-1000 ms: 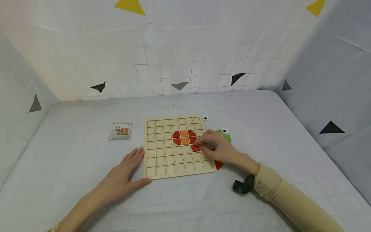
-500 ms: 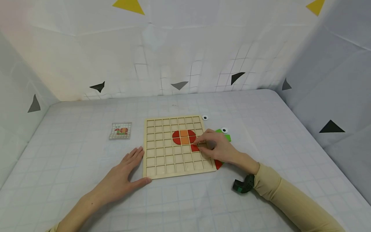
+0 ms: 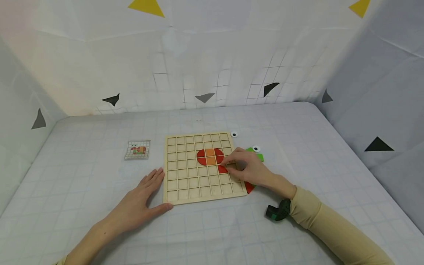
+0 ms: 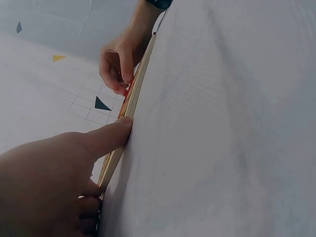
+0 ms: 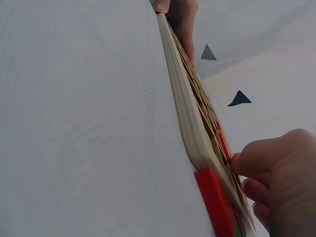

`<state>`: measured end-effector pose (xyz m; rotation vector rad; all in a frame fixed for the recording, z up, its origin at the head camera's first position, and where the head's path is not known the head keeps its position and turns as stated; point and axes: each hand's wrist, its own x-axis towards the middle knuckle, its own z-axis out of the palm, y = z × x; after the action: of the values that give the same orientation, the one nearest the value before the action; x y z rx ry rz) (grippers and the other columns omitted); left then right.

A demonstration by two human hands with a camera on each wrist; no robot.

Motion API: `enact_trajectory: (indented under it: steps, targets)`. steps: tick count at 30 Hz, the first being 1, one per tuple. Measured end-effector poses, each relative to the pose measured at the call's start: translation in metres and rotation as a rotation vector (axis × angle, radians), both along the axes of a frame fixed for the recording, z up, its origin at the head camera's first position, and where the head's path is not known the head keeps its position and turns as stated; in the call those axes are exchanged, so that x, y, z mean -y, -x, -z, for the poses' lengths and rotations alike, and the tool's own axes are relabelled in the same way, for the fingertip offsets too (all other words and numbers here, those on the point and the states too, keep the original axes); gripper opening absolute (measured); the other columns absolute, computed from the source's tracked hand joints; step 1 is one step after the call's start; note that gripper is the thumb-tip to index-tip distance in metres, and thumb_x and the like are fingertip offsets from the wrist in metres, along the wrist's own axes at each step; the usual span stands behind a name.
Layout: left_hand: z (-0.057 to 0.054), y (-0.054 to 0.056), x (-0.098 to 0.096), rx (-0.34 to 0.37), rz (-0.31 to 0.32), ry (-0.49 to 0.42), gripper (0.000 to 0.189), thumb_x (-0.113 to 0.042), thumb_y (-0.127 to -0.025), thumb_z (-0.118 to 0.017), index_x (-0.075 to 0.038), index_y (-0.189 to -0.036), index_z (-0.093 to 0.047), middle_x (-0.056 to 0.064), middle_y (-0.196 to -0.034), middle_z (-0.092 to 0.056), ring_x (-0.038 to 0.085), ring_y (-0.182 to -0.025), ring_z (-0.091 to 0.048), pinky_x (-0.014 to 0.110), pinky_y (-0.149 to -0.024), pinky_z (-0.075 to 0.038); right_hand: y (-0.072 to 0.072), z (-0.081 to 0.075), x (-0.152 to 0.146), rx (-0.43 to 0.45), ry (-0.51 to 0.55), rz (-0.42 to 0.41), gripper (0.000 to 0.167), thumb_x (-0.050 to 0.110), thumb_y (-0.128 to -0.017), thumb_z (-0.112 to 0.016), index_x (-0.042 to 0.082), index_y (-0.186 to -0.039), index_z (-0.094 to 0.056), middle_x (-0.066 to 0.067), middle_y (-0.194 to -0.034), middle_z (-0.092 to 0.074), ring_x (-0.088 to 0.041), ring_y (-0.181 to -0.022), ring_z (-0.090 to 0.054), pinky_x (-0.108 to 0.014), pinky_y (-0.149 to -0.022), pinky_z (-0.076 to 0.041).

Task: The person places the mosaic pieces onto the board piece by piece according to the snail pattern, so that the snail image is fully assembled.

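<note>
A square wooden grid board [image 3: 188, 184] lies on the table, with red quarter-round pieces [image 3: 201, 157] and orange square pieces [image 3: 211, 160] set in its cells as an oval. Below the oval's right end, my right hand [image 3: 250, 167] pinches a small red piece [image 3: 222, 169] at a cell, thumb and forefinger right at its edges. My left hand [image 3: 140, 200] rests along the board's left side, fingers straight and thumb [image 4: 116, 132] on the near corner. In the right wrist view the fingertips [image 5: 239, 160] sit low over the grid; the other fingers are partly hidden.
A small picture card [image 3: 137, 150] lies left of the board. Two eye discs, one by the far right corner [image 3: 234, 134] and one farther right [image 3: 256, 149], lie near green pieces [image 3: 260, 157]. Another red piece [image 3: 250, 187] touches the board's right side, partly beneath my hand.
The red piece under my right fingertips has turned slightly and sits squarer in its cell. Both hands stay almost where they were.
</note>
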<state>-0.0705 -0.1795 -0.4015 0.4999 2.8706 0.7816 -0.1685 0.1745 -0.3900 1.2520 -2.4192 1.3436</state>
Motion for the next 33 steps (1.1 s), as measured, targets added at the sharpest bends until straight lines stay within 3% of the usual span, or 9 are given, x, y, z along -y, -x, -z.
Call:
enact_trajectory:
  steps: [4, 7, 12, 16, 22, 27, 33]
  targets:
    - [0.000, 0.000, 0.000, -0.001, 0.001, 0.002, 0.098, -0.070, -0.086, -0.062, -0.013, -0.158, -0.029, 0.002, -0.166, -0.024, 0.031, -0.153, -0.020, 0.061, -0.115, -0.031, -0.001, -0.002, 0.000, -0.035, 0.031, 0.031, 0.024, -0.016, -0.079, -0.072, -0.001, -0.097, -0.074, -0.014, -0.092, -0.074, -0.029, -0.077, -0.056, -0.039, -0.062, -0.045]
    - [0.000, -0.001, 0.000, -0.002, 0.001, 0.005, 0.098, -0.070, -0.086, -0.062, -0.012, -0.158, -0.029, 0.002, -0.166, -0.023, 0.031, -0.153, -0.020, 0.060, -0.115, -0.031, 0.000, -0.006, -0.002, -0.048, 0.135, 0.094, 0.020, -0.017, -0.081, -0.070, -0.003, -0.095, -0.073, -0.016, -0.088, -0.072, -0.027, -0.082, -0.059, -0.033, -0.072, -0.050]
    - [0.000, 0.000, 0.000, -0.007, 0.004, 0.004, 0.098, -0.069, -0.086, -0.062, -0.012, -0.158, -0.029, 0.002, -0.166, -0.023, 0.031, -0.153, -0.020, 0.059, -0.116, -0.030, 0.012, -0.010, -0.019, 0.019, 0.288, 0.197, 0.019, -0.015, -0.089, -0.062, -0.005, -0.101, -0.072, -0.019, -0.095, -0.071, -0.022, -0.092, -0.059, -0.023, -0.088, -0.048]
    - [0.000, 0.001, -0.001, 0.000, 0.004, 0.012, 0.099, -0.070, -0.086, -0.061, -0.011, -0.158, -0.028, 0.003, -0.166, -0.023, 0.031, -0.153, -0.019, 0.058, -0.118, -0.028, 0.028, -0.007, -0.045, 0.066, 0.219, 0.254, 0.022, -0.004, -0.092, -0.065, 0.005, -0.110, -0.073, -0.011, -0.104, -0.071, -0.017, -0.096, -0.055, -0.023, -0.094, -0.042]
    - [-0.001, 0.001, 0.001, 0.009, -0.001, 0.020, 0.100, -0.070, -0.086, -0.061, -0.009, -0.158, -0.028, 0.004, -0.166, -0.023, 0.032, -0.153, -0.019, 0.058, -0.118, -0.028, 0.032, 0.000, -0.074, 0.033, 0.002, 0.355, 0.026, 0.002, -0.088, -0.073, 0.012, -0.112, -0.074, -0.005, -0.106, -0.073, -0.018, -0.098, -0.059, -0.029, -0.092, -0.042]
    - [-0.001, 0.000, 0.000, 0.011, -0.001, 0.021, 0.100, -0.070, -0.086, -0.061, -0.010, -0.158, -0.028, 0.004, -0.166, -0.023, 0.032, -0.153, -0.019, 0.059, -0.117, -0.029, 0.026, 0.005, -0.090, 0.020, -0.067, 0.391, 0.025, -0.004, -0.084, -0.075, 0.006, -0.108, -0.074, -0.011, -0.100, -0.073, -0.025, -0.094, -0.058, -0.033, -0.088, -0.044]
    - [-0.001, 0.001, -0.001, -0.002, 0.004, 0.016, 0.099, -0.070, -0.086, -0.061, -0.010, -0.158, -0.029, 0.004, -0.166, -0.024, 0.032, -0.153, -0.020, 0.060, -0.116, -0.030, 0.014, -0.002, -0.098, 0.032, -0.067, 0.351, 0.027, -0.008, -0.079, -0.078, -0.002, -0.105, -0.072, -0.018, -0.098, -0.072, -0.033, -0.092, -0.058, -0.029, -0.085, -0.045]
